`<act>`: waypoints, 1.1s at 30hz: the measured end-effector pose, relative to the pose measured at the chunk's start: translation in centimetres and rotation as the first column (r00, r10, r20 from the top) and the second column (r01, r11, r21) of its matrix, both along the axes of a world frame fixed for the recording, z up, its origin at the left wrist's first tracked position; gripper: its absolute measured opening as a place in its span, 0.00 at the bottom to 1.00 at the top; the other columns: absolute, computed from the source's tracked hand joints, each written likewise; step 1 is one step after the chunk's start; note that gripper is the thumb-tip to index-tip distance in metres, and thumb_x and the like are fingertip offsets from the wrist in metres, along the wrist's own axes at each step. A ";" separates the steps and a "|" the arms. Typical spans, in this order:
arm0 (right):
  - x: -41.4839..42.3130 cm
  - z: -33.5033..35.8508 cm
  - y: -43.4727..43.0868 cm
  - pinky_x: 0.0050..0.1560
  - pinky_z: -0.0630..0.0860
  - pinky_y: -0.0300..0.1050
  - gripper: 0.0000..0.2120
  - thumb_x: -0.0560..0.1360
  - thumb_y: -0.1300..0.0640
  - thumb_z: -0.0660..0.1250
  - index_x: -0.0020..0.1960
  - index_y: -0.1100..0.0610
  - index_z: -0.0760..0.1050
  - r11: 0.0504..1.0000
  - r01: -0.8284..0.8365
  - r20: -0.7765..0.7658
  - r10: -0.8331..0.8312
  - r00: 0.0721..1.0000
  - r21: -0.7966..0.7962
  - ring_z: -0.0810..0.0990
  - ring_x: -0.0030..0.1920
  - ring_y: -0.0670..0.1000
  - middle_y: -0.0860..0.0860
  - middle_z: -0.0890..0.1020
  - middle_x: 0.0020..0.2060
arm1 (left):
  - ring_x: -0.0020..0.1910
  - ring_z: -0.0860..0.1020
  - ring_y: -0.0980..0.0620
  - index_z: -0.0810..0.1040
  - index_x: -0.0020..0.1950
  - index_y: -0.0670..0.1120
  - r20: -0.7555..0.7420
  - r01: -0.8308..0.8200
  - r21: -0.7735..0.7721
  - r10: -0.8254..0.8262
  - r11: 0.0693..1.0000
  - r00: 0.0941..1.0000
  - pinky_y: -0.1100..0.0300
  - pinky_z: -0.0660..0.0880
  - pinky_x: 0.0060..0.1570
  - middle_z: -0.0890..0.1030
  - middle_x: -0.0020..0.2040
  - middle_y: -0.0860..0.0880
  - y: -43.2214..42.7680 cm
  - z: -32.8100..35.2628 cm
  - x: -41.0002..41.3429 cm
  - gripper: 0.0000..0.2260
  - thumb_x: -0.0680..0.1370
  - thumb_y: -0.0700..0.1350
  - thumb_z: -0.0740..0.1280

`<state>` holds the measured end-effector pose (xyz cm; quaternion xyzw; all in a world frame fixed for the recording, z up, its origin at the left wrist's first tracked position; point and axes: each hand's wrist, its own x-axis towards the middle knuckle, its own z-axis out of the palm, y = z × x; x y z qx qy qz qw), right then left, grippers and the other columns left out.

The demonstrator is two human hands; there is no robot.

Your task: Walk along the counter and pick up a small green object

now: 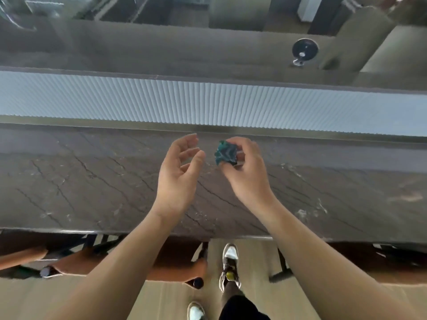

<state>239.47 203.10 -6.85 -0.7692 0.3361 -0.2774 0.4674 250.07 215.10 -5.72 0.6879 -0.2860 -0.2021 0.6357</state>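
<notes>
The right hand [248,172] is raised over the dark stone counter [92,181], fingers and thumb curled round a small crumpled teal-and-black wad [226,154], which looks like a bit of wrapper or foil, though it is too small to be sure. The wad sits up at the fingertips rather than deep in the palm, pinched from both sides, which seems a way of keeping it compact and turned up to be looked at. Just beside it, to the thumb side of that hand, the left hand [179,174] hovers with nothing in it, palm turned inward and fingers loosely bent and spread, close to the wad but not touching it; it reads as held ready to receive or help. Both hands are clear of the stone, not resting on it. Beyond the fingertips runs a pale ribbed strip [208,102] along the counter, and farther off to the right of the right hand lies a round dark disc with a metal loop [304,50]. Below the wrists, under the counter's near edge, stand orange-seated stools [76,262], and the person's sneakers [230,262] show on the wooden floor.
</notes>
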 end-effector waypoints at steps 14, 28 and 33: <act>-24.7 5.6 0.5 0.53 0.78 0.32 0.19 0.77 0.58 0.75 0.64 0.45 0.75 0.875 0.470 0.192 -0.483 0.854 0.113 0.81 0.54 0.43 0.46 0.80 0.59 | 0.61 0.79 0.67 0.75 0.69 0.56 0.114 0.459 -0.037 -0.453 0.888 0.884 0.68 0.75 0.59 0.80 0.65 0.61 -6.6 4.5 -19.1 0.13 0.85 0.46 0.66; -59.8 7.1 0.5 0.41 0.77 0.39 0.15 0.80 0.60 0.73 0.62 0.47 0.75 0.596 0.784 0.336 -0.784 0.522 0.175 0.80 0.39 0.43 0.42 0.82 0.45 | 0.64 0.79 0.64 0.74 0.69 0.57 0.168 0.812 -0.090 -0.795 0.576 0.583 0.60 0.77 0.66 0.80 0.66 0.57 -13.7 5.8 -53.3 0.13 0.85 0.45 0.66; -71.2 7.0 0.8 0.39 0.77 0.40 0.16 0.80 0.64 0.71 0.61 0.47 0.74 0.472 0.858 0.351 -0.853 0.387 0.201 0.80 0.39 0.46 0.41 0.83 0.42 | 0.65 0.79 0.61 0.75 0.69 0.54 0.135 0.880 -0.111 -0.870 0.462 0.474 0.56 0.77 0.68 0.80 0.67 0.56 -15.8 5.3 -65.0 0.13 0.86 0.45 0.66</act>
